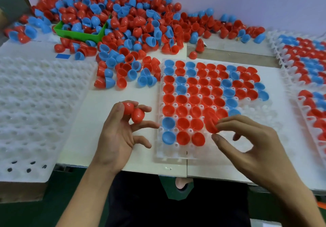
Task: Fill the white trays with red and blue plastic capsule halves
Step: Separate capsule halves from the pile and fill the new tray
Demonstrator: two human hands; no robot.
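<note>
A white tray (pixel 172 158) lies in front of me, most of its pockets holding red and blue capsule halves; its near right part shows bare pockets. My right hand (pixel 247 143) pinches a red half (pixel 210 123) between thumb and forefinger just above the tray's lower middle rows. My left hand (pixel 120 135), left of the tray, holds two red halves (pixel 134 112) in its curled fingers. A big loose pile of red and blue halves (pixel 127 32) spreads across the back of the table.
A stack of bare white trays (pixel 35 112) sits at the left. Filled trays (pixel 307 64) lie at the right edge. A green bin (pixel 79 35) is half buried in the pile. The table's near edge runs just below my wrists.
</note>
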